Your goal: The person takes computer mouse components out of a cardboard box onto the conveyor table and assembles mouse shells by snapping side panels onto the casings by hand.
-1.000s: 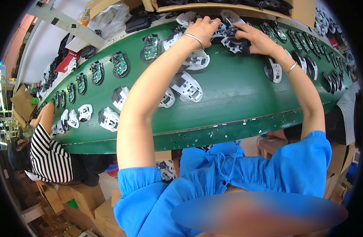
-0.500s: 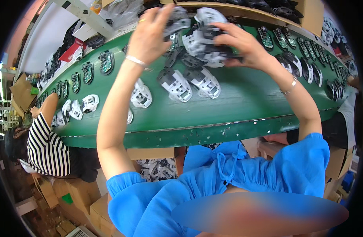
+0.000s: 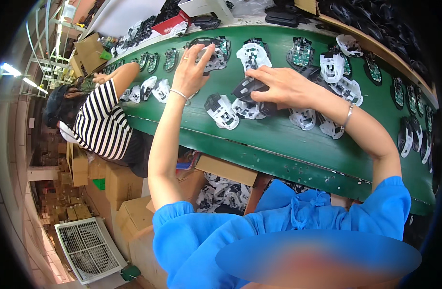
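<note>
My left hand [image 3: 191, 71] is stretched over the green belt, fingers apart, beside a grey-and-white mouse shell [image 3: 217, 60] lying on a circuit-board base. Whether its fingertips touch that shell is unclear. My right hand [image 3: 281, 87] is closed on a black mouse shell [image 3: 247, 88], tilted above a white mouse frame [image 3: 248, 110]. Left of this lies another white mouse frame [image 3: 222, 113] with a black end. Just beyond my right hand, a white mouse frame [image 3: 252, 57] rests on a circuit-board base. More white frames [image 3: 332, 67] lie near my right forearm, which partly hides some of them.
Mouse bases with green circuit boards [image 3: 300, 52] line the far side of the belt [image 3: 274, 144]. A co-worker in a striped top [image 3: 105, 118] sits at the left. Cardboard boxes [image 3: 127, 183] and a white-framed fan [image 3: 91, 248] stand below. A bin of black parts [image 3: 375, 29] is at the back right.
The view has swung toward the left. My right hand has gone from a cluster of white and black parts to the black shell; my left hand stays spread beside a shell.
</note>
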A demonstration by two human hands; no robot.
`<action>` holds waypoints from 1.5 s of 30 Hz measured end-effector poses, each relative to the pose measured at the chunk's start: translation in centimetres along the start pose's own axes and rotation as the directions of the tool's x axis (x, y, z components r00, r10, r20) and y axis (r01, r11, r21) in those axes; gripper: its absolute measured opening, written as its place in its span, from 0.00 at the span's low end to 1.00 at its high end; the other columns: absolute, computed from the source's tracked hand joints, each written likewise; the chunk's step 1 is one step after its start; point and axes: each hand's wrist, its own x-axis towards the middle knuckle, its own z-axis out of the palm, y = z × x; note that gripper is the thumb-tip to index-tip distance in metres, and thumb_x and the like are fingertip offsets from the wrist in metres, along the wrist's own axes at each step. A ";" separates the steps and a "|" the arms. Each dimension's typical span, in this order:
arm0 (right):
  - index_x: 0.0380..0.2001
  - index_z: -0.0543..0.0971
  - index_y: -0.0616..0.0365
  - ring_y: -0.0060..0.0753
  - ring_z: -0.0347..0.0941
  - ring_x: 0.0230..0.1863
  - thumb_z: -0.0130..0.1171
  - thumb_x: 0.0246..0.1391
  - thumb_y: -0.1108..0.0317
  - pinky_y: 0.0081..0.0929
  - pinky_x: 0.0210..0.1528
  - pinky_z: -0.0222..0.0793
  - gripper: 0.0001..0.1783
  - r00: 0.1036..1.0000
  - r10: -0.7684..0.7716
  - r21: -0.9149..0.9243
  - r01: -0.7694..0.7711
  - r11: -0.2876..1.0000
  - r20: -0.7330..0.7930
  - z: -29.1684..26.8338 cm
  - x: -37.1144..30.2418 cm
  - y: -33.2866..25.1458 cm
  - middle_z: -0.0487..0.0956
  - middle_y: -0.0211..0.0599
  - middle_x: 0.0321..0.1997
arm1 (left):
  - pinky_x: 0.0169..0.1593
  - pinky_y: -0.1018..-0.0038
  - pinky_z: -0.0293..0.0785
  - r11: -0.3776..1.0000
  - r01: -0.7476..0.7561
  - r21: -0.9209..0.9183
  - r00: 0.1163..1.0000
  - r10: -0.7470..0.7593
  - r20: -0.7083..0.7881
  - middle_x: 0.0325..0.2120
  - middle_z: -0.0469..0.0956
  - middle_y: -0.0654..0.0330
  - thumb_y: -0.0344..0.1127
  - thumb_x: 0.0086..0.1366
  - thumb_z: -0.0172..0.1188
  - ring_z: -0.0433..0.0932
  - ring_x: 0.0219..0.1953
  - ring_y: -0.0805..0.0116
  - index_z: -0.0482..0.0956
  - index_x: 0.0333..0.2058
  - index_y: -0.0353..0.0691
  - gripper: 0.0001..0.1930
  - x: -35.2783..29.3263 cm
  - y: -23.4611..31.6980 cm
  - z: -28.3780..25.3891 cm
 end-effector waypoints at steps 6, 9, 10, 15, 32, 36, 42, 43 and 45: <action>0.39 0.71 0.45 0.45 0.69 0.48 0.69 0.25 0.68 0.33 0.39 0.73 0.30 0.999 0.042 -0.013 -0.042 0.999 0.000 -0.8 -1.2 -0.6 0.66 0.51 0.55 | 0.58 0.60 0.64 0.997 -0.015 -0.073 0.999 0.012 -0.044 0.49 0.65 0.53 0.26 0.36 0.70 0.67 0.53 0.53 0.61 0.59 0.49 0.47 1.8 -0.3 2.6; 0.37 0.70 0.46 0.46 0.69 0.48 0.64 0.31 0.69 0.33 0.37 0.74 0.24 0.998 0.065 -0.027 -0.065 0.998 0.003 -1.0 -1.6 -0.7 0.66 0.51 0.55 | 0.58 0.61 0.65 0.984 -0.008 -0.179 0.999 0.000 -0.045 0.49 0.65 0.52 0.27 0.35 0.70 0.67 0.52 0.51 0.60 0.60 0.49 0.48 3.0 -0.3 4.3; 0.36 0.70 0.48 0.47 0.69 0.48 0.60 0.36 0.69 0.33 0.35 0.74 0.19 0.998 0.063 -0.046 -0.063 0.997 0.000 -1.1 -1.7 -0.7 0.65 0.51 0.56 | 0.57 0.62 0.65 0.983 0.000 -0.183 1.000 -0.003 -0.018 0.50 0.65 0.51 0.27 0.35 0.70 0.67 0.52 0.50 0.59 0.60 0.49 0.48 3.2 -0.3 4.6; 0.39 0.71 0.44 0.50 0.69 0.46 0.65 0.32 0.70 0.37 0.37 0.75 0.25 0.995 0.044 -0.052 -0.049 0.997 -0.092 0.2 -0.1 0.3 0.66 0.51 0.54 | 0.57 0.62 0.65 0.978 0.135 -0.156 0.990 -0.141 -0.028 0.51 0.66 0.49 0.26 0.35 0.69 0.65 0.55 0.49 0.58 0.61 0.46 0.49 3.2 -1.1 4.8; 0.35 0.81 0.45 0.36 0.71 0.46 0.59 0.37 0.74 0.33 0.37 0.73 0.17 0.830 0.471 0.088 -0.467 0.880 -0.298 -2.9 -2.7 -2.0 0.73 0.36 0.43 | 0.44 0.68 0.73 0.903 0.240 -0.357 0.963 -0.268 -0.030 0.39 0.78 0.49 0.37 0.53 0.66 0.78 0.39 0.59 0.78 0.44 0.36 0.19 10.8 3.9 2.1; 0.28 0.81 0.51 0.35 0.72 0.40 0.64 0.34 0.69 0.28 0.37 0.71 0.12 0.641 0.590 0.033 -0.664 0.747 -0.491 -6.9 -10.1 -4.2 0.73 0.35 0.40 | 0.51 0.66 0.69 0.815 -0.080 -0.574 0.994 0.024 -0.104 0.45 0.76 0.47 0.45 0.52 0.67 0.75 0.47 0.54 0.70 0.54 0.43 0.31 18.0 15.7 4.9; 0.28 0.81 0.55 0.35 0.73 0.36 0.68 0.39 0.50 0.28 0.36 0.70 0.20 0.220 0.839 -0.036 -0.972 0.233 -0.497 -8.3 -17.7 -5.2 0.73 0.37 0.38 | 0.50 0.56 0.72 0.914 0.314 -0.258 0.922 -0.228 0.314 0.49 0.66 0.43 0.44 0.48 0.67 0.67 0.53 0.44 0.49 0.64 0.59 0.46 23.8 24.5 8.2; 0.28 0.81 0.55 0.36 0.73 0.35 0.67 0.40 0.46 0.29 0.37 0.70 0.23 0.076 0.919 -0.005 -0.997 0.080 -0.387 -8.1 -18.1 -5.4 0.73 0.37 0.38 | 0.49 0.57 0.73 0.912 0.328 -0.247 0.919 -0.247 0.308 0.48 0.67 0.46 0.43 0.48 0.67 0.68 0.52 0.46 0.50 0.64 0.59 0.46 24.8 24.9 9.1; 0.27 0.81 0.56 0.37 0.72 0.35 0.62 0.43 0.40 0.32 0.37 0.69 0.27 0.031 0.934 0.027 -0.999 0.043 -0.356 -7.5 -17.9 -4.9 0.73 0.37 0.37 | 0.46 0.57 0.74 0.899 0.329 -0.287 0.922 -0.240 0.304 0.47 0.68 0.49 0.39 0.50 0.65 0.70 0.50 0.48 0.50 0.63 0.60 0.43 23.9 25.9 9.6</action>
